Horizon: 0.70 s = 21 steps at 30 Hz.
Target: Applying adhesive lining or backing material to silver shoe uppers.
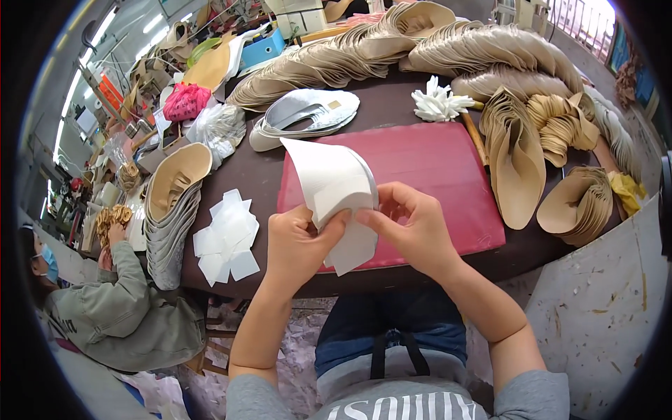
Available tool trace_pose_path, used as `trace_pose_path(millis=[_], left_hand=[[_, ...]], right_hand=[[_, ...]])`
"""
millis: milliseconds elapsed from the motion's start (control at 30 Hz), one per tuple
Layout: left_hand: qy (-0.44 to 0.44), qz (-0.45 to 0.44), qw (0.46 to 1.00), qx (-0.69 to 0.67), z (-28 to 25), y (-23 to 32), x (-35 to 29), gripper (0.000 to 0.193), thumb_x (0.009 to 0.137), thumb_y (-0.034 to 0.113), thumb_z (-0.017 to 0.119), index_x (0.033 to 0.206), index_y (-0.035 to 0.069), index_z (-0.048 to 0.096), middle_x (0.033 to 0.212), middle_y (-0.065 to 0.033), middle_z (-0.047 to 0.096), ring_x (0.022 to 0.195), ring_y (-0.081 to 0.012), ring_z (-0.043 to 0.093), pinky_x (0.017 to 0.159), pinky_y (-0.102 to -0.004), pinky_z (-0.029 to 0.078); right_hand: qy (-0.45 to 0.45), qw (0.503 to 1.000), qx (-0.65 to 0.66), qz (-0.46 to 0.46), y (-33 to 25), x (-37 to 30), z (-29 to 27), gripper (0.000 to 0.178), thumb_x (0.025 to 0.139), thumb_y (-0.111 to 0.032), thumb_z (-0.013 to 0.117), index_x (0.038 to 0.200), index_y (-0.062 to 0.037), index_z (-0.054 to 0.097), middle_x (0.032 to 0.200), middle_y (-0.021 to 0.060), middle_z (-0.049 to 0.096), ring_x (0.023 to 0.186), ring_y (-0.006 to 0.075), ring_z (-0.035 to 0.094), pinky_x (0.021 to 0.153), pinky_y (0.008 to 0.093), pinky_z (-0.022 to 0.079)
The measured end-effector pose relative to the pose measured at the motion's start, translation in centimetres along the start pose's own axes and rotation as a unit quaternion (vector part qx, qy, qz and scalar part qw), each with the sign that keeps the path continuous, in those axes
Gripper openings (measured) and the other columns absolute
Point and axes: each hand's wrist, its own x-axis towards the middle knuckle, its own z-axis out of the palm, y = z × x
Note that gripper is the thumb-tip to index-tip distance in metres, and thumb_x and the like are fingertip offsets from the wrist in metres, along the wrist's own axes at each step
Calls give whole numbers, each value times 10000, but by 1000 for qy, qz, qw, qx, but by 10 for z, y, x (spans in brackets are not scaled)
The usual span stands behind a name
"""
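My left hand (297,241) and my right hand (409,227) both pinch a curved white shoe-upper piece (329,182) that stands up over a red mat (427,168) on the dark table. A smaller white patch (353,248) hangs from the piece between my thumbs. The fingers of both hands are closed on the white material at its lower edge.
A pile of white square patches (227,238) lies left of my hands. A stack of tan uppers (171,210) stands further left, silver uppers (304,115) behind the mat, and large fans of tan pieces (518,154) at right and back. Another person (112,308) sits at left.
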Motion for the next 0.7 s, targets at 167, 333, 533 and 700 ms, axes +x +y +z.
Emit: trace_pose_path(millis=[167, 333, 533, 700], left_hand=[[-5, -63, 920, -388, 4, 24, 2, 361, 906, 271, 576, 1057, -55, 613, 929, -144, 674, 709, -129, 610, 601, -239, 484], [-20, -108, 911, -397, -12, 24, 16, 460, 959, 338, 463, 1191, -55, 525, 1058, -181, 640, 845, -179, 639, 684, -281, 512], [-16, -120, 859, -497, -34, 37, 30, 453, 968, 321, 465, 1186, -73, 512, 1015, -175, 642, 848, -189, 647, 679, -274, 518], [61, -133, 917, -370, -28, 43, 18, 485, 973, 342, 466, 1188, -92, 489, 1003, -171, 637, 845, -192, 645, 693, -255, 527]], right_hand=[[34, 976, -145, -160, -15, 10, 6, 259, 778, -38, 685, 1033, -5, 651, 906, 39, 626, 765, 111, 533, 651, 221, 447], [50, 876, -237, -416, -26, 42, 3, 286, 755, -49, 697, 1038, -38, 658, 988, 49, 623, 836, 158, 556, 713, 281, 476], [-28, 828, -218, -516, -39, -16, 22, 304, 694, -87, 711, 995, -95, 664, 1086, 56, 629, 959, 218, 574, 833, 349, 473], [54, 919, -192, -341, -37, 15, 18, 253, 750, -117, 700, 998, -98, 653, 995, 45, 647, 970, 213, 578, 826, 360, 480]])
